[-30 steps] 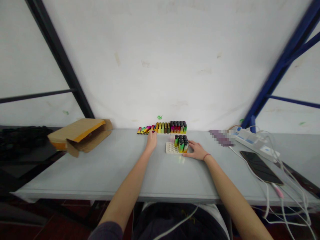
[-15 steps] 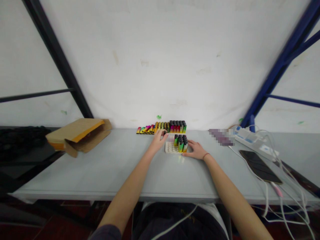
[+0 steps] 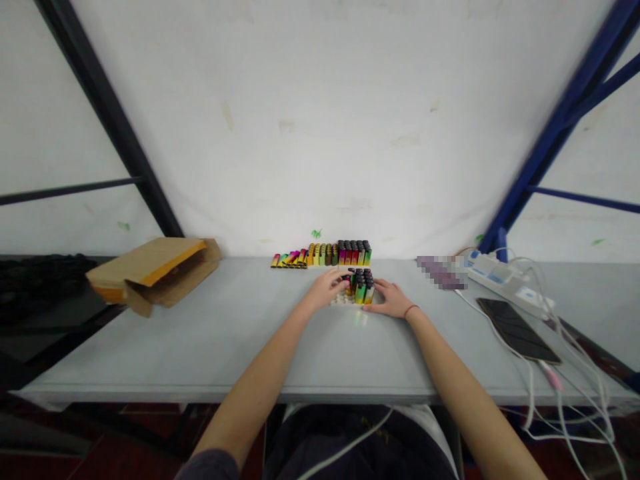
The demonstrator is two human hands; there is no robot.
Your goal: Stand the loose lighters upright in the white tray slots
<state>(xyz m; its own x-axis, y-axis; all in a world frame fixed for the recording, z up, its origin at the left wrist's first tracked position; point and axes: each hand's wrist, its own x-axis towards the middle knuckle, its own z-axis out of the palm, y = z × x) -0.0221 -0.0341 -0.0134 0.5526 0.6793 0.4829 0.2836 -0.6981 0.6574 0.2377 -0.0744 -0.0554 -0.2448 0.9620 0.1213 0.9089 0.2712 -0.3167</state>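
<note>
A white tray with round holes (image 3: 345,302) lies on the table in front of me, its right part filled with upright lighters (image 3: 365,287) that have black tops and green, yellow and clear bodies. My left hand (image 3: 325,288) is over the tray's left part, its fingers closed on a pink-and-yellow lighter (image 3: 347,283) beside the standing ones. Part of that lighter is covered by the fingers. My right hand (image 3: 395,299) grips the tray's right end, thumb along the near edge and fingers against the side.
Behind the tray, a row of upright lighters (image 3: 355,253) and yellow ones (image 3: 323,255) stands by the wall, with loose lighters (image 3: 290,259) lying left. An opened cardboard box (image 3: 155,270) sits left. To the right are a phone (image 3: 517,329), a power strip (image 3: 510,283) and white cables.
My left hand has moved right and slightly towards me, from the lighters at the back to the tray, carrying a lighter. My right hand has stayed at the tray's right end.
</note>
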